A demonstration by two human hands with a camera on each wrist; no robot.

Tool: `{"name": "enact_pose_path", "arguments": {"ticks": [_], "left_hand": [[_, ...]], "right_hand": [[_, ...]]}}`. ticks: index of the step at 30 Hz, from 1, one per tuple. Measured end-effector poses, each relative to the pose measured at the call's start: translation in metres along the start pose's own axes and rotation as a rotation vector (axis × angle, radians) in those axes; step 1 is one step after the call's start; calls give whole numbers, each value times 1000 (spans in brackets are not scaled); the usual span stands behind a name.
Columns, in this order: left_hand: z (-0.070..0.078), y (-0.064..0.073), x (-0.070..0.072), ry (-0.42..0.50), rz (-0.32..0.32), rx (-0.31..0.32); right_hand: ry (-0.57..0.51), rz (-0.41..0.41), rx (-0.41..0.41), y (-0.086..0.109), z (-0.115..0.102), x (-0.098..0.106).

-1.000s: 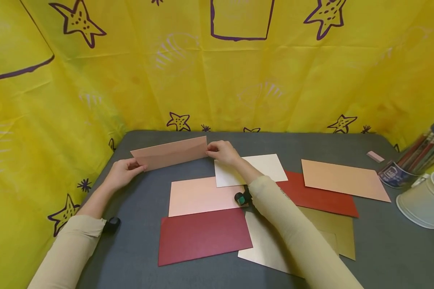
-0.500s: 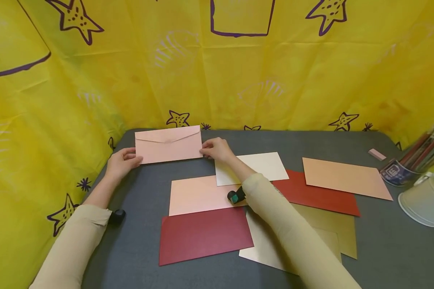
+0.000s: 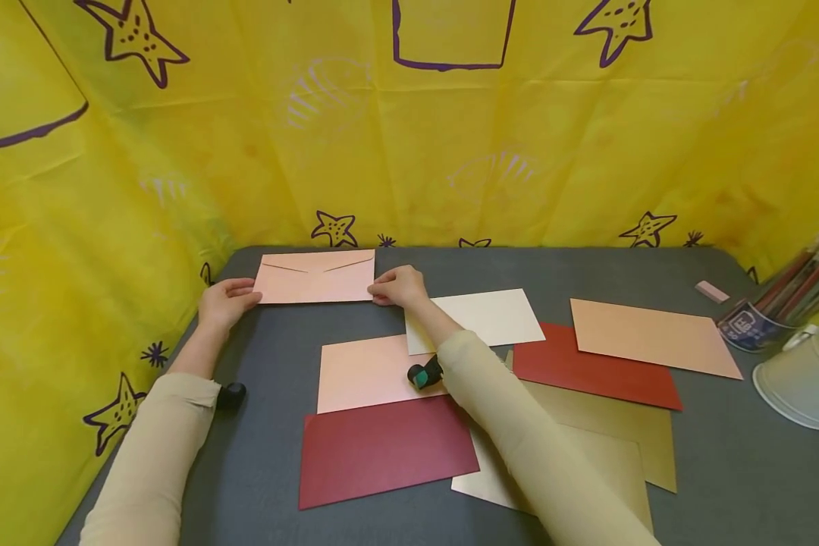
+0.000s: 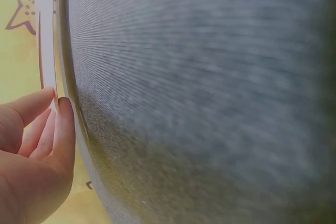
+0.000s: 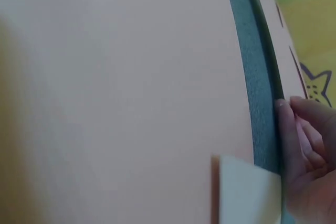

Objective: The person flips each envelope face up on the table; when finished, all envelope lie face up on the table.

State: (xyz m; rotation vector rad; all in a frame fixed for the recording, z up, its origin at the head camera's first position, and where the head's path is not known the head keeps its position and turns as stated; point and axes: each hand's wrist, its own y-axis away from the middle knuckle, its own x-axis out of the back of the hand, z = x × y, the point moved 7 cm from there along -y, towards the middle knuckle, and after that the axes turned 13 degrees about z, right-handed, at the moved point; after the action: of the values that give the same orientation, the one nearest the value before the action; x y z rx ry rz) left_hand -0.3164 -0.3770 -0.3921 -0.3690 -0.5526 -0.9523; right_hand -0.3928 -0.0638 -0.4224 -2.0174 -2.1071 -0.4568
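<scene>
A pale pink envelope (image 3: 316, 279) with its flap side showing is at the far left of the dark table. My left hand (image 3: 225, 303) pinches its left end between thumb and fingers; the left wrist view shows this hand (image 4: 39, 156) with the envelope's thin edge (image 4: 47, 51) in its grip. At the other end, my right hand (image 3: 399, 288) pinches the lower right corner. In the right wrist view, thumb and fingers of that hand (image 5: 310, 156) meet on the envelope (image 5: 281, 40), just off the table surface or on it; I cannot tell which.
Nearer me lie a light pink envelope (image 3: 362, 371), a white one (image 3: 491, 317), a dark red one (image 3: 385, 455), a red one (image 3: 600, 373), a peach one (image 3: 655, 337) and gold ones (image 3: 604, 466). At right stand a pencil cup (image 3: 754, 326), a white mug (image 3: 805, 375) and an eraser (image 3: 712, 291).
The pink envelope was tilted up with its back in shade; both hands have turned it so its flap side shows, then lowered it flatter toward the table. Both hands have shifted slightly left.
</scene>
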Motion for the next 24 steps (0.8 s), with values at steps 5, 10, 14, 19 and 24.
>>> {"name": "enact_pose_path", "arguments": {"ticks": [5, 10, 14, 19, 24], "left_hand": [[1, -7, -1, -69, 37, -45], [-2, -10, -5, -105, 54, -26], [-3, -10, -6, -100, 81, -6], [0, -8, -6, -115, 120, -57], [1, -9, -5, -117, 134, -105]], "right_hand": [[-1, 38, -71, -4, 4, -4], [19, 72, -143, -9, 10, -8], [36, 93, -162, -10, 9, -8], [55, 106, -178, -8, 6, -7], [89, 116, -182, -7, 4, -8]]}}
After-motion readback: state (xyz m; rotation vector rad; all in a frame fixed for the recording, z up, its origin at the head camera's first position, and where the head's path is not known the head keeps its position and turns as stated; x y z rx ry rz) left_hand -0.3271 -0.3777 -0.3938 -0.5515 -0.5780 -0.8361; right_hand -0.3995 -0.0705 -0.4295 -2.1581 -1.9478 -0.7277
